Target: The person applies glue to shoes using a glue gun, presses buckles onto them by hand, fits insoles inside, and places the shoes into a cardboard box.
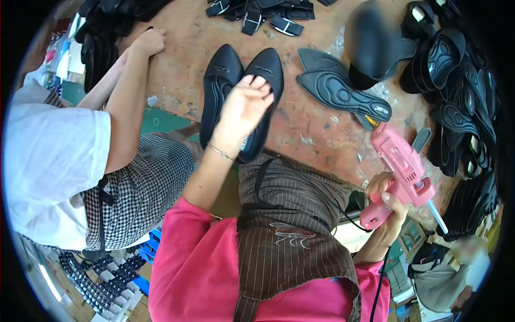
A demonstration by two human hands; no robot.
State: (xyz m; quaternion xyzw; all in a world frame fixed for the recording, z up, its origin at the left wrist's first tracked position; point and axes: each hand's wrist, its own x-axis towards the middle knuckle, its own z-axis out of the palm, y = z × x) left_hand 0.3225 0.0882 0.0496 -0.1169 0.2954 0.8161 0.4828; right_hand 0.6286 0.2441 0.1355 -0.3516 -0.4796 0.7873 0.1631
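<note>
My left hand reaches into the right-hand one of two black pointed flat shoes, its fingers stretched out with the tips at the shoe's opening under the bow. Beside it stands the other black shoe, toe pointing away. My right hand is wrapped round the handle of a pink glue gun, with a pale glue stick jutting from its back. The gun's brass nozzle is close to the heel of a black cushioned insole lying on the table; contact cannot be made out.
The worn work table holds buckled black straps at the back. Piles of black shoe parts crowd the right side. At the left, a person in a white top rests a hand on the table. A black cord hangs near my right arm.
</note>
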